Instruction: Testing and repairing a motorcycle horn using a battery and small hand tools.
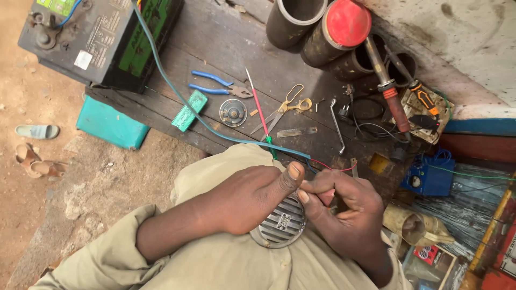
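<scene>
Across the top of the view runs a dark wooden workbench (226,37), its planks worn and stained. On its far left corner sits a black car battery (99,37), the biggest item on it, with a blue cable (177,96) trailing from it down toward the hands. At the bench's upper right stand 4 dark tubes, 1 of them capped by a red lid (348,21). A teal box (110,124) lies on the dirt ground just below the bench edge, and a blue box (430,176) with a knob sits at the right.

Below the bench, the person's lap in khaki cloth fills the lower frame. The left hand (247,198) is wrapped around a round metal horn (279,225) with a slotted grille, holding it against the lap, thumb raised toward the other hand. The right hand (341,207) is closed in a tight pinch on thin wires, a red wire (336,168) among them, just above the horn's upper edge; the 2 thumbs nearly touch.

Smaller tools lie spread on the planks: a soldering iron (388,91) with a red grip, blue-handled pliers (217,85), yellow-handled scissors (284,109), a red and green screwdriver (260,115), a green block (189,110), and a small round metal disc (233,112) beside it.
</scene>
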